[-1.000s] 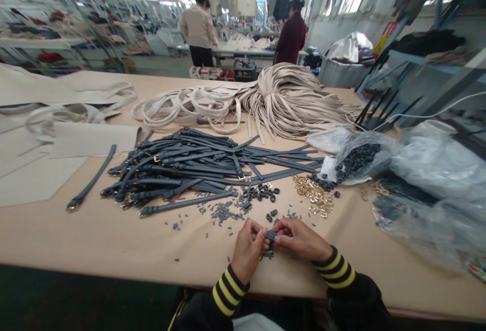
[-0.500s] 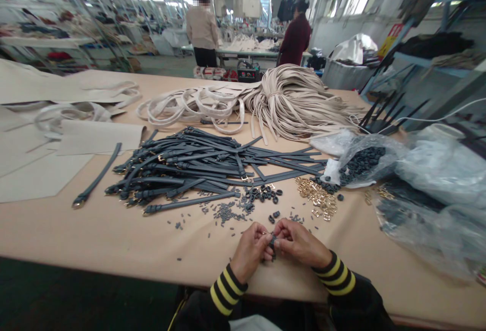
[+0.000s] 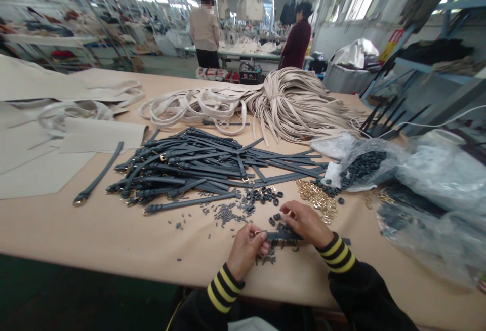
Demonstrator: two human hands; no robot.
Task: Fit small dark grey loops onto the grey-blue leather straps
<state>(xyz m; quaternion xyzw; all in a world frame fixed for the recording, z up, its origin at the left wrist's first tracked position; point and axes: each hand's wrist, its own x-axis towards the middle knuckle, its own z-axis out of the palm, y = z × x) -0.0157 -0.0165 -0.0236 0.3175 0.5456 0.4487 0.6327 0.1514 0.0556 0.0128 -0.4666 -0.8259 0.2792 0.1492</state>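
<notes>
Head view: left hand point(image 3: 246, 246) pinches the left end of a dark grey strap point(image 3: 283, 236), fingers closed on it, small gold tip showing just past them. Right hand point(image 3: 304, 224) is partly open, fingertips point(image 3: 293, 231) on the strap's right part; can't tell if it grips. Strap lies level, between the hands, just above the worktop point(image 3: 114, 230).

Just ahead of the hands: scattered small grey tubes point(image 3: 226, 214) and black rings point(image 3: 261, 195). Ahead-right: gold buckles point(image 3: 317, 198), then a clear bag of black rings point(image 3: 362, 168). Further ahead: pile of dark grey buckled straps point(image 3: 197, 169), and beyond it a bundle of cream straps point(image 3: 292, 108). Far ahead, well apart from the hands: two co-workers point(image 3: 205, 30) standing at another table.
</notes>
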